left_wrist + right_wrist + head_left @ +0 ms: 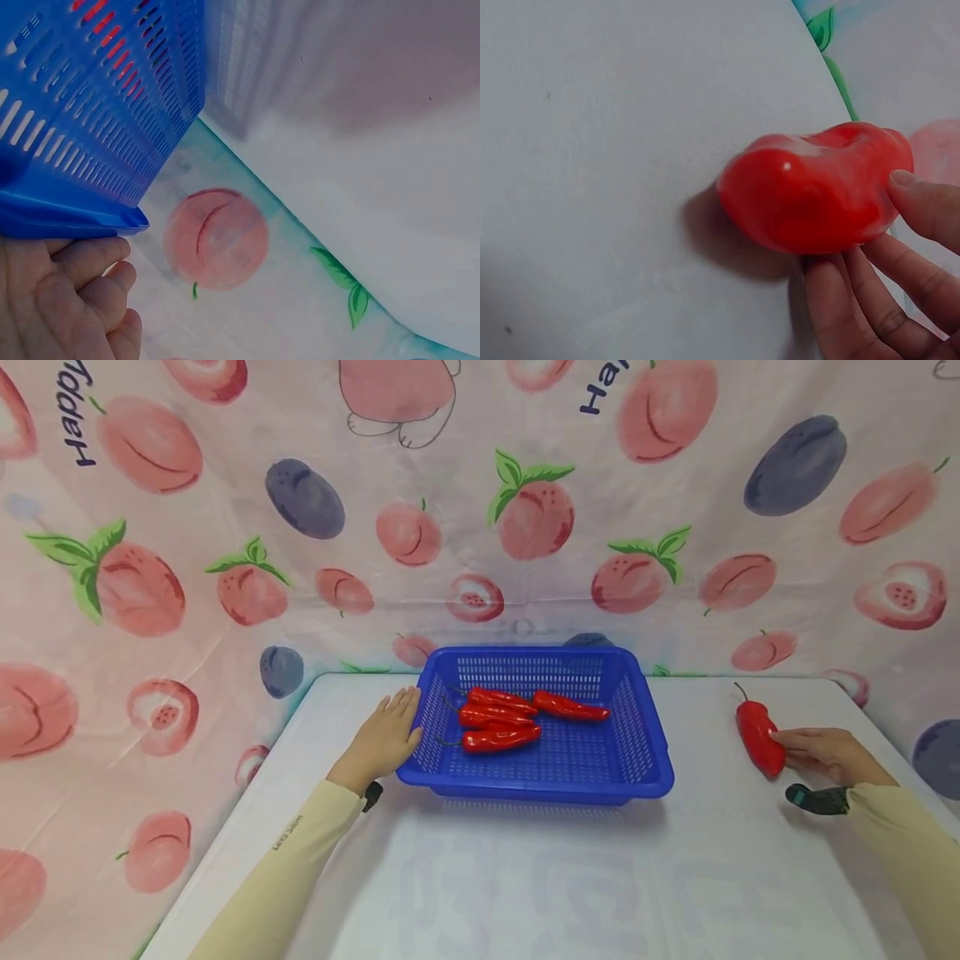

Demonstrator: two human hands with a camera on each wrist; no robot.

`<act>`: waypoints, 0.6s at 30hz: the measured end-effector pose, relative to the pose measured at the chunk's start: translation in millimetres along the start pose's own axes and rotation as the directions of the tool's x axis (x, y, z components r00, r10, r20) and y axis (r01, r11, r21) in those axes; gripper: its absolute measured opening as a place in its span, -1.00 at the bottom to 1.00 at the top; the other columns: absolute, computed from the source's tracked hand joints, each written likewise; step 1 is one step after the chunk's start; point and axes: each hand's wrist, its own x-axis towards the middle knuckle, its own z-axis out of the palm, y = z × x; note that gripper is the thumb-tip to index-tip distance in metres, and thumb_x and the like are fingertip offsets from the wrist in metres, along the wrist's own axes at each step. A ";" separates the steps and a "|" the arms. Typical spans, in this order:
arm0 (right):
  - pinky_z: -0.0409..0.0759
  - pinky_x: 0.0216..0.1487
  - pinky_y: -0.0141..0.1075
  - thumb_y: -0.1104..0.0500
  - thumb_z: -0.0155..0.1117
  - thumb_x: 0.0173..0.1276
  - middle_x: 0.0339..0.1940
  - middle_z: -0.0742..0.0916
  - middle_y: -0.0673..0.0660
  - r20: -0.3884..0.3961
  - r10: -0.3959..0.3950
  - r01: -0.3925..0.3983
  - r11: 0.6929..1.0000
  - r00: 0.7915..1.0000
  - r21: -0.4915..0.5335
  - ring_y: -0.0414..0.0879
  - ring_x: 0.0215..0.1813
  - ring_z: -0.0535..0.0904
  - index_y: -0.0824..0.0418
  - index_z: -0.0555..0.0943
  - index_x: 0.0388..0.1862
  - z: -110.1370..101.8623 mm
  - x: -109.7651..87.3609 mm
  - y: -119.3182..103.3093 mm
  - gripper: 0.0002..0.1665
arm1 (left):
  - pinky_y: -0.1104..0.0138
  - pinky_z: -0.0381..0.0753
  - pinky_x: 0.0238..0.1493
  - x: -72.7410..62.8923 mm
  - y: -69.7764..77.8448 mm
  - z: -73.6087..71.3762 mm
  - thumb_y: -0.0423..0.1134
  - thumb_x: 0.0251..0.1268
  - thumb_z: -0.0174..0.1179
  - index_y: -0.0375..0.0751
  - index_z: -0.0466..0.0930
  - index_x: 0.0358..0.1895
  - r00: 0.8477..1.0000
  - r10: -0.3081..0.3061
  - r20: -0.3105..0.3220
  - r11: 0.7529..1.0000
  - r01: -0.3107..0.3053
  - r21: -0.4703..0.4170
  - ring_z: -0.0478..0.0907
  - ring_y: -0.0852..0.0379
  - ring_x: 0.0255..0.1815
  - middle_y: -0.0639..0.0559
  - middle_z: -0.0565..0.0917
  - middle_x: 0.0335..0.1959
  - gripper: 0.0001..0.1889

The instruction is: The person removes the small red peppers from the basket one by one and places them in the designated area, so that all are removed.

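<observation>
Sitting in the blue basket (536, 791): four red peppers (501, 742). Right hand (828, 753) pinches a fifth pepper (757, 735) beyond its right side, maybe touching the table (525, 885), hard to tell. Left hand (382, 735) rests straight-fingered against the basket.

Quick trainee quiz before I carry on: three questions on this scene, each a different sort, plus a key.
1. How many red peppers are visible inside the blue basket?
2. True or false: the left hand holds a pepper.
3. Where is the pepper in the right hand? A) left of the basket B) inside it C) right of it

Key: 1. Four. 2. False; the left hand touches the basket's rim. 3. C.
</observation>
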 end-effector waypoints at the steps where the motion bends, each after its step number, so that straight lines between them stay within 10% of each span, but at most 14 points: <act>1: 0.68 -0.08 -0.27 -0.18 0.15 0.30 -0.14 0.63 0.22 -0.002 -0.001 0.001 1.000 1.000 0.011 -0.27 -0.22 0.59 0.48 -0.09 0.43 -1.0 0.8 -0.1 0.08 | -0.01 -0.06 0.52 0.0 0.1 -0.4 -0.14 0.42 -0.15 -0.46 -0.05 0.44 1.000 0.001 -0.001 1.000 -0.001 0.000 -0.01 -0.22 0.51 -0.32 0.08 0.47 -0.34; 4: 0.67 -0.05 -0.24 -0.15 0.16 0.31 -0.24 0.63 -0.04 0.013 -0.003 0.002 1.000 1.000 0.026 -0.41 -0.32 0.58 0.50 -0.09 0.43 -3.6 2.6 0.5 0.06 | -0.02 -0.04 0.51 -0.2 0.3 -1.6 -0.14 0.41 -0.14 -0.47 -0.03 0.43 1.000 0.007 -0.010 1.000 -0.007 0.006 0.02 -0.23 0.50 -0.33 0.10 0.46 -0.35; 8: 0.60 0.05 -0.14 -0.14 0.10 0.35 0.16 0.39 0.62 -0.011 -0.014 0.014 0.999 1.000 -0.029 -0.47 -0.33 0.53 0.50 -0.10 0.43 -3.1 3.9 3.9 0.02 | -0.01 -0.05 0.51 -0.6 0.9 -2.5 -0.14 0.41 -0.15 -0.47 -0.03 0.43 1.000 0.010 -0.011 1.000 -0.010 0.005 0.00 -0.23 0.50 -0.33 0.10 0.46 -0.35; 10: 0.54 0.11 -0.07 -0.15 0.06 0.37 0.37 0.13 0.60 -0.016 -0.029 0.028 0.998 0.999 -0.059 -0.48 -0.31 0.52 0.49 -0.11 0.43 -3.0 2.4 6.0 0.01 | -0.01 -0.06 0.52 -0.7 1.4 -2.4 -0.14 0.42 -0.15 -0.47 -0.04 0.43 1.000 0.007 -0.009 1.000 -0.007 -0.002 0.00 -0.22 0.51 -0.33 0.09 0.47 -0.35; 13: 0.52 0.12 -0.02 -0.15 0.01 0.40 0.22 0.36 0.61 -0.023 -0.061 0.059 0.994 0.998 -0.093 -0.47 -0.30 0.56 0.51 -0.08 0.42 -5.5 -1.8 7.8 -0.03 | 0.00 -0.06 0.52 -0.7 1.9 -1.6 -0.14 0.41 -0.14 -0.47 -0.04 0.43 1.000 0.000 -0.006 1.000 0.000 -0.003 0.00 -0.22 0.51 -0.32 0.09 0.46 -0.34; 18: 0.57 0.07 0.00 -0.16 -0.02 0.41 -0.25 0.62 -0.25 -0.032 -0.089 0.086 0.993 0.995 -0.080 -0.49 -0.33 0.58 0.53 -0.05 0.41 -14.2 -7.6 5.6 -0.04 | -0.01 -0.03 0.51 -0.4 1.9 -0.2 -0.13 0.40 -0.13 -0.51 -0.03 0.42 1.000 -0.017 -0.013 1.000 0.017 0.017 0.03 -0.23 0.50 -0.35 0.12 0.45 -0.33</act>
